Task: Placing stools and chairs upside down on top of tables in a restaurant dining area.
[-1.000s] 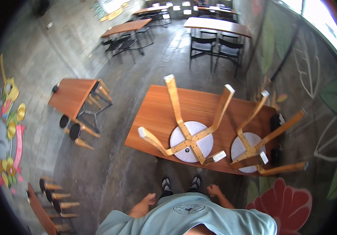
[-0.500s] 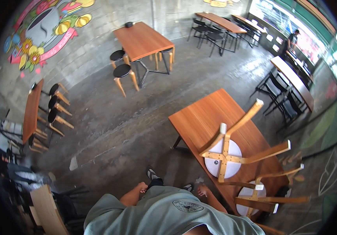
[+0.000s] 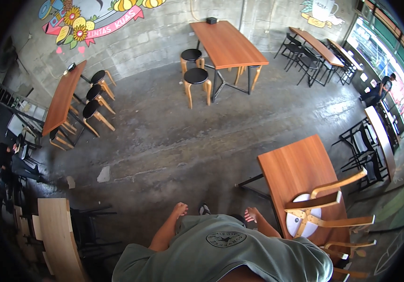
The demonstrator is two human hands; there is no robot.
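My left hand (image 3: 180, 209) hangs out to the left of my body, its fingers loosely bent and nothing seen in it. My right hand (image 3: 251, 215) hangs at my right side with fingers apart, also holding nothing. Closest to the right hand is a brown wooden table (image 3: 300, 164), a short gap away. On that table an upside-down stool (image 3: 304, 222) rests on its seat, legs in the air. Legs of another upturned stool (image 3: 350, 244) show behind it, partly hidden by my shirt.
A brown table (image 3: 230, 42) with black-topped stools (image 3: 196, 76) stands ahead by the painted wall. Another table (image 3: 65, 96) with several stools is at the left. Light wooden furniture (image 3: 54, 230) stands near left. Black chairs (image 3: 361, 141) line the right. One person (image 3: 380, 89) is far right, another (image 3: 14, 160) far left.
My view has turned left and moved forward, so the room's furniture appears shifted rightward. The near table and its upturned stools now lie further right. Both hands remain at my sides.
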